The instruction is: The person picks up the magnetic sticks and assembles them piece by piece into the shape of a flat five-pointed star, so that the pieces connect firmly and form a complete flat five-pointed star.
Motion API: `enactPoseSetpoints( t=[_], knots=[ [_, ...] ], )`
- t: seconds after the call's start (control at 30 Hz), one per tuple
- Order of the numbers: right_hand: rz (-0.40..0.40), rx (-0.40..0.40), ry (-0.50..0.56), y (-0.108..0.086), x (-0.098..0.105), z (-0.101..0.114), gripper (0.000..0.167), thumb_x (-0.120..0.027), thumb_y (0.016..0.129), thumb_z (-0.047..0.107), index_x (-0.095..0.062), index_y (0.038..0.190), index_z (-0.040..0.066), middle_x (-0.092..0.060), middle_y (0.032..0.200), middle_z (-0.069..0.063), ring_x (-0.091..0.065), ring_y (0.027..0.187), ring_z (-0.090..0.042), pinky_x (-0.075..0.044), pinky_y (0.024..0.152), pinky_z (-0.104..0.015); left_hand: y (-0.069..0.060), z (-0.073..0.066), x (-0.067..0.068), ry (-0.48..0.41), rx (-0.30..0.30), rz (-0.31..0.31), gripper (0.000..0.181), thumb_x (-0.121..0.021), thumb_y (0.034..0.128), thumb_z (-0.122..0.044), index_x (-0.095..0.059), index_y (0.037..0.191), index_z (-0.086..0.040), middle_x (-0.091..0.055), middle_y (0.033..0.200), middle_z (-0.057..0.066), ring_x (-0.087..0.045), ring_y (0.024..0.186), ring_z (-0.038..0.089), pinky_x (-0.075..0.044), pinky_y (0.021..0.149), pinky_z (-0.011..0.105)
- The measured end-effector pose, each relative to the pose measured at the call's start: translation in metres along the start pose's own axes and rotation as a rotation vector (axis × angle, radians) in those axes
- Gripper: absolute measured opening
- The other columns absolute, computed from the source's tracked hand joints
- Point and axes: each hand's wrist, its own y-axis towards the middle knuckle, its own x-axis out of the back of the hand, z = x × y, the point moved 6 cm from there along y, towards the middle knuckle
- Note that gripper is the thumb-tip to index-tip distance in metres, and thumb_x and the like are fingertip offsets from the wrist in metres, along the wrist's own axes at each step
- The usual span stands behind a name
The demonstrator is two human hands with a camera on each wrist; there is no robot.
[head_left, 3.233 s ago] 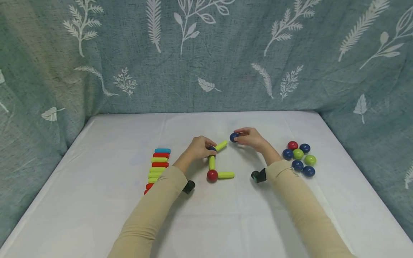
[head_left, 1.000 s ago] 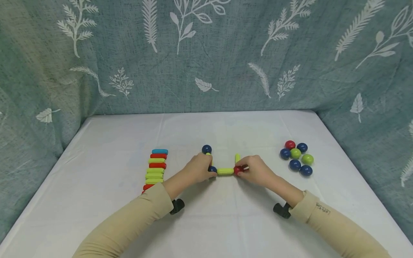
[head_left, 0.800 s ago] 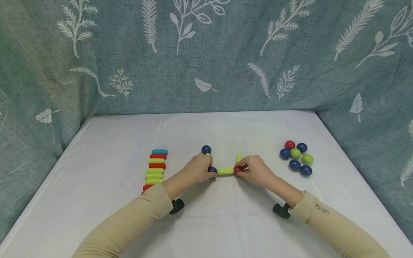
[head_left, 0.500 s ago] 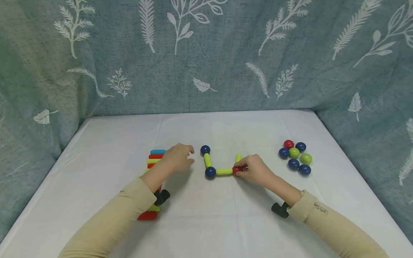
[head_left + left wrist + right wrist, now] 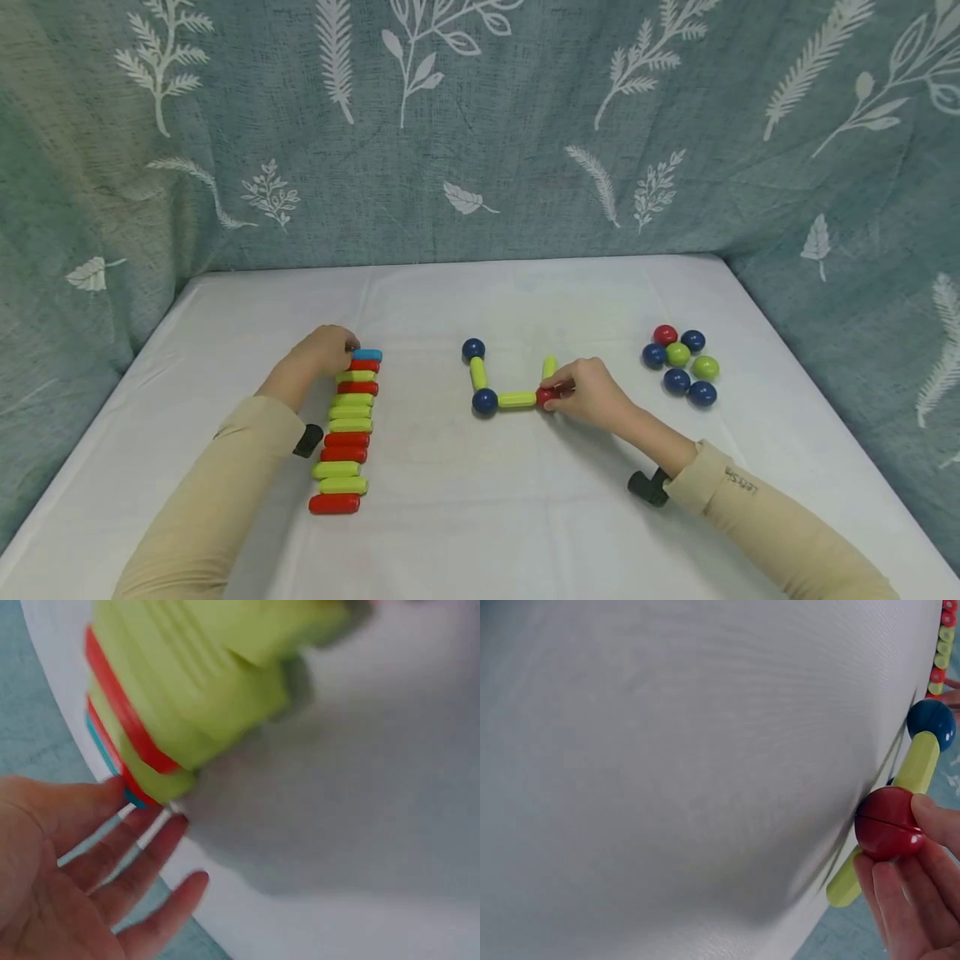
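Note:
My left hand (image 5: 321,348) is at the far end of a row of sticks, thumb and fingertips around the left end of the blue stick (image 5: 367,355); the left wrist view is blurred, but thumb and forefinger lie on either side of that stick (image 5: 133,796). My right hand (image 5: 594,392) pinches a red ball (image 5: 889,825) between thumb and fingers. This ball joins a yellow-green stick (image 5: 517,400) to a second yellow-green stick (image 5: 550,365) pointing away. A blue ball (image 5: 485,402), another upright yellow-green stick (image 5: 478,374) and a blue ball (image 5: 473,349) complete the U-shaped chain.
Red and yellow-green sticks (image 5: 348,439) lie stacked in a row at left. Several loose balls, red, blue and green (image 5: 678,355), sit at right. A white cloth (image 5: 450,517) covers the table; a leaf-patterned curtain (image 5: 420,183) hangs behind.
My left hand has let go of the chain's near blue ball and moved left to the blue stick. Since one second ago, my right hand stays on the red ball.

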Motion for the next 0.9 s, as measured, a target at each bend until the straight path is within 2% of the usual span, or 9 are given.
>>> enactPoseSetpoints(
  t=[0.23,0.47,0.63,0.77,0.9],
  knots=[
    [0.007,-0.036,0.007,0.001,-0.001,-0.002,0.025,-0.078,0.071,0.007,-0.072,0.094,0.001,-0.069,0.091,-0.008,-0.063,0.080,-0.016,-0.052,0.067,-0.025,0.001,0.008,-0.001,-0.041,0.015,-0.028,0.028,-0.049,0.0924,-0.005,-0.055,0.114,0.012,-0.054,0.112,0.028,-0.050,0.098,0.037,-0.041,0.091,0.049],
    [0.006,-0.043,0.007,0.002,0.000,-0.001,0.025,-0.078,0.070,0.007,-0.072,0.094,0.002,-0.069,0.088,-0.007,-0.061,0.075,-0.013,-0.050,0.063,-0.022,0.005,0.007,0.009,-0.073,0.032,-0.075,0.022,-0.053,0.0905,-0.006,-0.057,0.105,0.010,-0.056,0.102,0.024,-0.050,0.090,0.034,-0.044,0.087,0.047],
    [0.008,-0.052,0.012,0.002,0.001,0.000,0.024,-0.078,0.070,0.006,-0.072,0.094,0.002,-0.069,0.088,-0.007,-0.062,0.074,-0.013,-0.050,0.062,-0.022,0.014,-0.009,0.017,-0.042,0.002,-0.097,0.021,-0.054,0.0896,-0.009,-0.058,0.103,0.008,-0.058,0.102,0.022,-0.052,0.090,0.032,-0.044,0.084,0.046],
    [0.009,-0.059,0.006,0.002,0.001,0.000,0.024,-0.078,0.071,0.006,-0.072,0.094,0.002,-0.069,0.087,-0.007,-0.062,0.074,-0.013,-0.050,0.061,-0.022,0.024,-0.028,0.017,-0.048,0.030,-0.116,0.023,-0.054,0.0910,-0.013,-0.059,0.105,0.004,-0.059,0.105,0.019,-0.053,0.092,0.031,-0.045,0.080,0.043],
    [0.007,-0.068,0.006,0.002,0.001,0.001,0.025,-0.078,0.070,0.007,-0.072,0.094,0.002,-0.069,0.086,-0.007,-0.062,0.074,-0.013,-0.050,0.060,-0.022,0.036,-0.052,0.009,-0.115,0.070,-0.144,0.026,-0.056,0.0910,-0.020,-0.061,0.107,0.000,-0.061,0.104,0.014,-0.055,0.091,0.028,-0.045,0.075,0.039]
  ],
)
